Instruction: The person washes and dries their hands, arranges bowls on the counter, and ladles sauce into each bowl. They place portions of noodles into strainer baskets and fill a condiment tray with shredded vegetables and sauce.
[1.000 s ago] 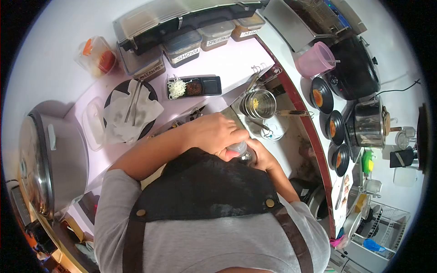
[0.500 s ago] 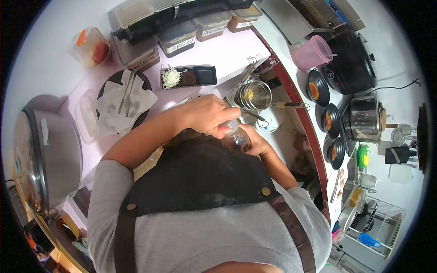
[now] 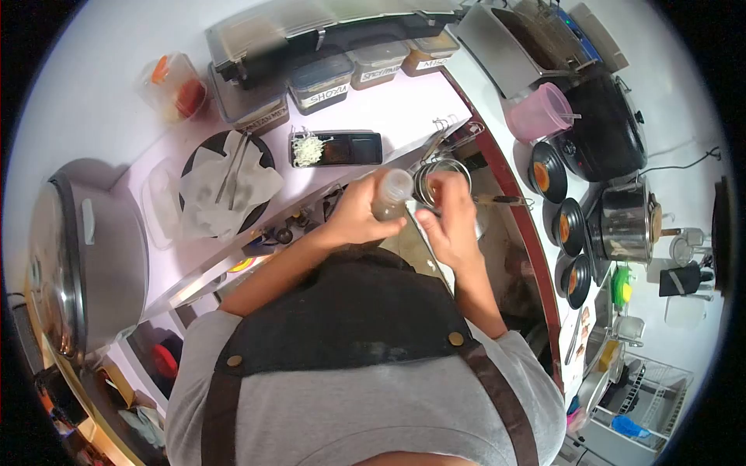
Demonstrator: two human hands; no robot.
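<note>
My left hand (image 3: 359,210) is wrapped round a small clear bottle (image 3: 392,194), its round translucent top facing up. To its right, my right hand (image 3: 454,221) is raised with fingers curled and the thumb apart; I see nothing held in it. Partly hidden behind those fingers are round metal noodle strainers (image 3: 443,171) with handles. Just beyond my left hand, on the counter, lies a black divided tray (image 3: 364,149) with white shreds (image 3: 308,151) at one end and a dark reddish filling beside them.
A paper-lined black plate (image 3: 266,159) with metal tongs (image 3: 231,171) lies left. Labelled tubs (image 3: 320,84) line the back. A large pot (image 3: 113,248) stands far left. Right are black bowls (image 3: 550,172), a pink jug (image 3: 540,111) and a steel pot (image 3: 625,223).
The bottle has risen away from the apron. My left hand has gone from its top to its side, and my right hand has let go and moved to the strainers.
</note>
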